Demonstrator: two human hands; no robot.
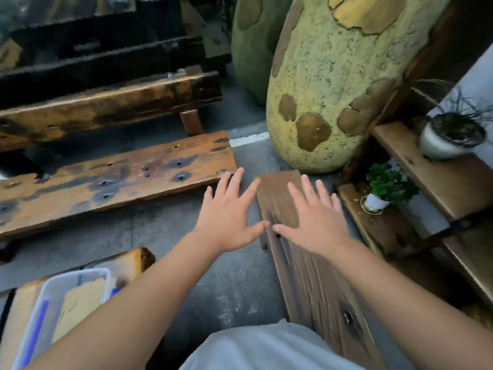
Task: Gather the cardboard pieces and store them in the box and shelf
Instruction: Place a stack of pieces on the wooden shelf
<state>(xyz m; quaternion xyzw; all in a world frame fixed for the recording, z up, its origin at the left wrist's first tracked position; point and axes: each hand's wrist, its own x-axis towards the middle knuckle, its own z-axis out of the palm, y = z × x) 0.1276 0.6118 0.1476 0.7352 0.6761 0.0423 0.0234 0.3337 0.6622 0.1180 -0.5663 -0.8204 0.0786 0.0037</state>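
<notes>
My left hand (230, 213) and my right hand (313, 216) are stretched out in front of me, palms down, fingers spread, thumbs almost touching. Neither holds anything. The right hand hovers over the far end of a brown wooden bench (314, 276); the left is over the grey floor beside it. At the lower left a clear plastic box (66, 287) holds tan cardboard pieces (80, 305), partly hidden by my left forearm. A stepped wooden shelf (437, 180) stands at the right.
A large yellow-green spotted sculpture (333, 84) rises ahead. Long scorched wooden benches (114, 177) lie at the left. Two potted plants (386, 188) sit on the shelf steps. Grey concrete floor (170, 228) runs between the benches.
</notes>
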